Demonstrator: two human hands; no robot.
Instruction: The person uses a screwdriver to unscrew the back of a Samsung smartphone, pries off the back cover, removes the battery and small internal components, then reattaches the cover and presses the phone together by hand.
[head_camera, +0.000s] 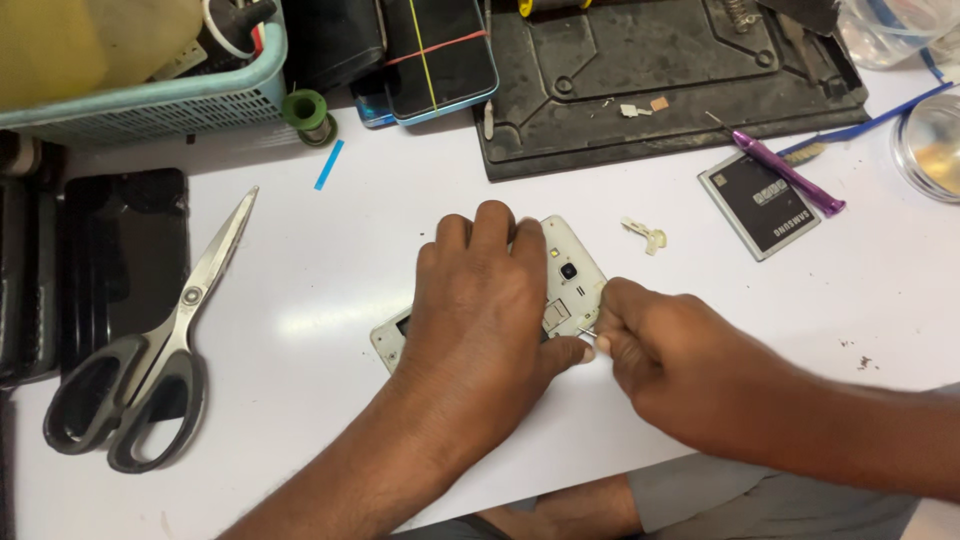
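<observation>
A: The opened phone (572, 272), a white handset lying back-up with its rear cover off, sits near the middle of the white table (330, 270). What else is big here?

B: The dark work mat (660, 80) at the far edge, then the teal plastic basket (150, 105) in the far left corner. Two phones (440, 55) lie between them, one with coloured lines across its screen.

A: And the hands?

B: The left hand (480, 310) lies flat over the opened phone, fingers spread and pressing it down on the table. The right hand (670, 365) has its fingers pinched tight around a thin metal tool (588, 334), whose tip touches the phone's lower right edge.

A: Left side?

B: Large scissors (150, 360) with dark handles, shut, partly on a black slab (120, 260).

A: Smaller things?

B: A phone battery (760, 205) lies well to the right, with a purple pry tool (790, 175) across its corner. A green spool (305, 112) stands beside the basket, a blue strip (329, 165) just below it, and a small pale plastic scrap (645, 235) lies near the phone.
</observation>
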